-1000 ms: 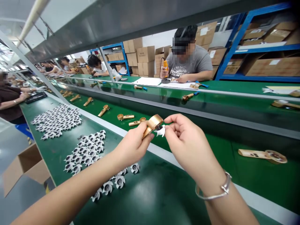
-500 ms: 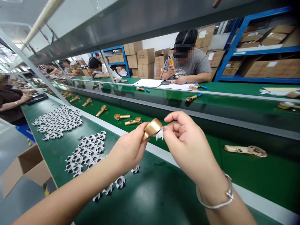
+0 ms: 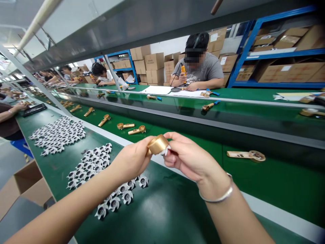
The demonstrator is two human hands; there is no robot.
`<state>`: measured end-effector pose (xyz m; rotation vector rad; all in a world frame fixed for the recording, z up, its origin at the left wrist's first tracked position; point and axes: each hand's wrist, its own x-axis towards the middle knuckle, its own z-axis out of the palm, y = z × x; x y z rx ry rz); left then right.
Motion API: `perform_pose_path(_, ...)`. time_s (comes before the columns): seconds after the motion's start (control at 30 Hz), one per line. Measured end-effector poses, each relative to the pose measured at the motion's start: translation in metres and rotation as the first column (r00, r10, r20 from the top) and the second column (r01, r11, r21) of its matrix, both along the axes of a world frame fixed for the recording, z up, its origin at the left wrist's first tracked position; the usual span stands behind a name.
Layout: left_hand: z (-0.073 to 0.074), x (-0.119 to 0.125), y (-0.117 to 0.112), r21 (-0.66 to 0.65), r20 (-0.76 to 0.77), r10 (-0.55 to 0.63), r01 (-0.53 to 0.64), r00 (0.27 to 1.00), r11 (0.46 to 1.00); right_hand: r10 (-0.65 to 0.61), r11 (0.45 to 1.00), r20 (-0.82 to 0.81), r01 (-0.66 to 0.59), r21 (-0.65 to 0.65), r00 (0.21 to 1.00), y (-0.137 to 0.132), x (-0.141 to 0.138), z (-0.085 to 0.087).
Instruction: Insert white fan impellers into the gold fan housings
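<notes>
My left hand [image 3: 133,157] is closed round the handle end of a gold fan housing [image 3: 157,144], whose round head points up and to the right. At the underside of that head, a white fan wheel [image 3: 165,150] shows in part. My right hand [image 3: 184,154], with a silver bangle at the wrist, has its fingers bent around the wheel and the edge of the head. Fingertips hide much of the wheel, so how deep it sits in the housing cannot be seen. Both hands are above the bench's pale edge strip.
White fan wheels [image 3: 95,161] lie in groups on the green bench [image 3: 162,217]. Gold housings [image 3: 138,130] line the green belt, with another housing [image 3: 256,156] at right. Across it sits a co-worker [image 3: 203,67] holding a yellow tool. An open carton [image 3: 27,183] stands lower left.
The view has shifted slightly. My right hand has come closer against the housing's head, its fingers now curling round the rim and wheel. The left hand still holds the housing.
</notes>
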<state>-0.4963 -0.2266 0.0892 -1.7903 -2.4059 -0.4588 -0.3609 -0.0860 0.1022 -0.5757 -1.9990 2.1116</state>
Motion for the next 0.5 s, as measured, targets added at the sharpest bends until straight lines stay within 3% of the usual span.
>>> perform_pose_path(0.13, -0.006, -0.039, 0.036, -0.046, 0.039, 0.147, -0.145, 0.988, 0.988, 0.17, 0.967, 0.232, -0.208, 0.15, 0.958, -0.008, -0.027, -0.034)
perform_pose_path(0.23, -0.028, -0.06, 0.076, -0.142, 0.045, 0.219, -0.211, 0.975, 0.967, 0.235, 0.878, 0.452, -0.387, 0.28, 0.86, -0.023, -0.043, -0.062)
perform_pose_path(0.4, -0.077, -0.046, 0.121, -0.3, -0.015, 0.245, -0.238, 0.969, 0.924, 0.206, 0.735, 0.649, -0.554, 0.391, 0.732, -0.04, -0.062, -0.087)
perform_pose_path(0.5, -0.083, -0.027, 0.129, -0.295, -0.097, 0.239, -0.257, 0.966, 0.92, 0.185, 0.716, 0.609, -0.53, 0.454, 0.771, -0.047, -0.074, -0.095)
